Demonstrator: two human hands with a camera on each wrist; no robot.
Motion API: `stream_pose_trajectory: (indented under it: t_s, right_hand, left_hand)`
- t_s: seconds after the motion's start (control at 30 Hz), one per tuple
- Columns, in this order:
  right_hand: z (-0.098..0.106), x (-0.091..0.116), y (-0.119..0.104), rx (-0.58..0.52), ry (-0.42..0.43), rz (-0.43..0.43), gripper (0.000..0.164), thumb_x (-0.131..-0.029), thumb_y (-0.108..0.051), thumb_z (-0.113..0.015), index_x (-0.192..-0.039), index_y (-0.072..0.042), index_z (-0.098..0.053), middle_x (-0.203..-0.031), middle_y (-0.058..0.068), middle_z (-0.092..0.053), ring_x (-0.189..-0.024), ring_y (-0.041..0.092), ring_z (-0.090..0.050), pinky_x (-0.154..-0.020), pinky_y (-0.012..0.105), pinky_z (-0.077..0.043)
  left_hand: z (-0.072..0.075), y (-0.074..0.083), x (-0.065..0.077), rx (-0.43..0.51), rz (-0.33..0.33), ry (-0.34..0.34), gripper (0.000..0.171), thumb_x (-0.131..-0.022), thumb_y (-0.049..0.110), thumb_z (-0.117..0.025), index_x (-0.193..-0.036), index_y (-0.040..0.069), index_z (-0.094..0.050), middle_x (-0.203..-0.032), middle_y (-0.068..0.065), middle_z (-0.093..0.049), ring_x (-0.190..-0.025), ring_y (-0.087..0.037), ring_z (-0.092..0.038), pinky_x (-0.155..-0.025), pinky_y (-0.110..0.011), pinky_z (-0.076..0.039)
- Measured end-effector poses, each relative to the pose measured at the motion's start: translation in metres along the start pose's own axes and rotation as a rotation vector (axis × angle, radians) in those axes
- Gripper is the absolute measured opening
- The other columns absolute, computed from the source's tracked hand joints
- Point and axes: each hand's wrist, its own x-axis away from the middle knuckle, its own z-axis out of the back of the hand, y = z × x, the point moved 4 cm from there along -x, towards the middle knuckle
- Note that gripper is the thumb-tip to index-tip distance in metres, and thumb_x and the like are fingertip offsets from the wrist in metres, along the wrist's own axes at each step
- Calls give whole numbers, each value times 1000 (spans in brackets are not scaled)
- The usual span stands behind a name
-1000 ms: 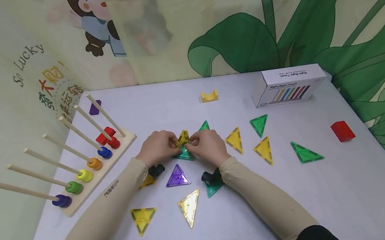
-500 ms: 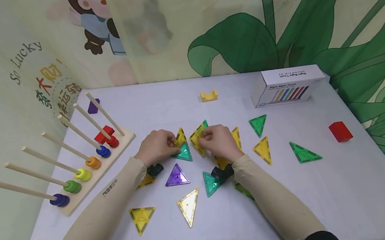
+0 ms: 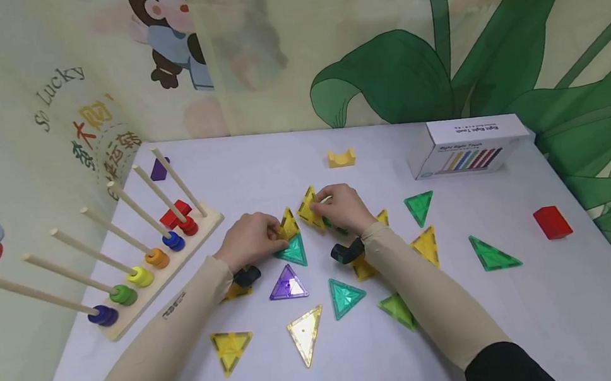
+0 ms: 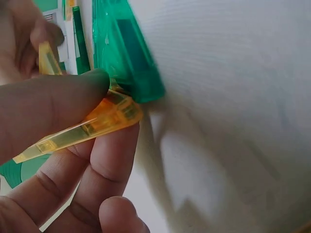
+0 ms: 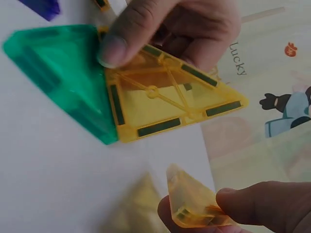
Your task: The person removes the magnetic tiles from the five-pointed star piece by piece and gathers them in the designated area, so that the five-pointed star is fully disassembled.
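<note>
My left hand (image 3: 248,239) pinches a yellow translucent triangular magnetic tile (image 5: 165,97) between thumb and fingers. Edge to edge with it is a green triangular tile (image 5: 63,73), low over the white table. A short gap to the right, my right hand (image 3: 344,208) pinches a second yellow triangular tile (image 3: 308,208) by one edge, tilted up. In the right wrist view, thumb and finger close on that tile's (image 5: 192,204) lower end. Another green tile shows partly beneath the right hand. Nearer the person lie a purple triangle (image 3: 288,285) and a teal triangle (image 3: 346,297).
A wooden peg rack (image 3: 161,272) with coloured rings stands at left. At the back right is a white box (image 3: 471,144); a red block (image 3: 552,222) lies right. A yellow arch block (image 3: 341,158) sits at the back. Several loose triangles surround the hands.
The hands, together a second ago, have parted. My right hand has moved right and slightly away with its yellow tile; my left hand stays at the joined yellow and green tiles.
</note>
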Motion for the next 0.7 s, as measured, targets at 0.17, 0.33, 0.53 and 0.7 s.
stream_pose_trajectory:
  t_s: [0.17,0.33,0.53,0.7]
  right_hand:
    - [-8,-24,-20,-10,-44,-19,35,-99,-26,-68,-130,-9,-68,-106,10,-76,-58,14,-54,-58,24,-46]
    - [-5,-34,-24,24,-7,-46,39,-98,-26,-68,-134,-10,-68,-117,10,-75,-69,15,-60,-65,25,-50]
    - [0,-28,-23,86,67,-22,37,-99,-31,-69,-132,-12,-70,-117,7,-76,-90,22,-68,-84,35,-56]
    - [-3,-13,-18,58,9,52,32,-100,-33,-67,-127,-16,-72,-115,6,-74,-96,22,-64,-84,34,-54]
  left_hand:
    - [1,-4,4,12,17,0,23,-89,33,-82,-88,13,-71,-73,0,-63,-70,-16,-57,-67,-28,-43]
    - [-3,-1,5,22,12,-5,23,-91,32,-80,-94,11,-72,-73,0,-65,-70,-16,-58,-68,-28,-45]
    - [0,-1,3,26,6,28,23,-92,30,-79,-100,9,-71,-77,-1,-66,-70,-16,-58,-67,-28,-45]
    - [4,-2,4,104,-6,29,20,-94,28,-78,-99,9,-70,-83,-2,-68,-72,-17,-58,-68,-28,-46]
